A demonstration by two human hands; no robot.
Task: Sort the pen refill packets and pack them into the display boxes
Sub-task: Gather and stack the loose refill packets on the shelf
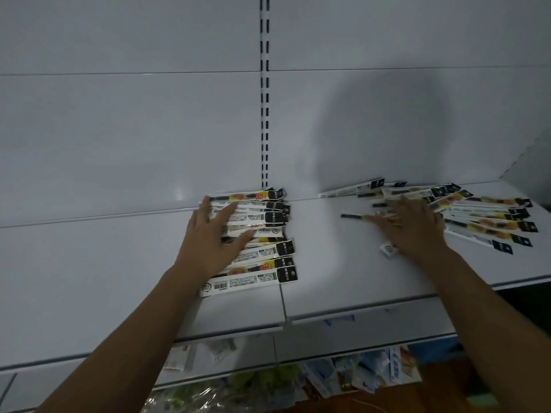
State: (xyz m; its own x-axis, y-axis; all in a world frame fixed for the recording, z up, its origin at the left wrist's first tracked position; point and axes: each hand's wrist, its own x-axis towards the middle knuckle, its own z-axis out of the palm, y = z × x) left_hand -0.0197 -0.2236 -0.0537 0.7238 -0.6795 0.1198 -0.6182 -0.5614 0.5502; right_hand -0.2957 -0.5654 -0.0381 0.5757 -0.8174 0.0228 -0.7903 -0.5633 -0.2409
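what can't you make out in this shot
- Head view: left hand covers the middle of the left packet pile.
- Head view: right hand hides part of the right packet pile.
- Head view: packet print, too small.
- Head view: goods at the bottom, dark and blurred.

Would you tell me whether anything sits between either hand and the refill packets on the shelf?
Nothing visible: the left hand rests flat on the left pile, the right hand on the scattered packets.
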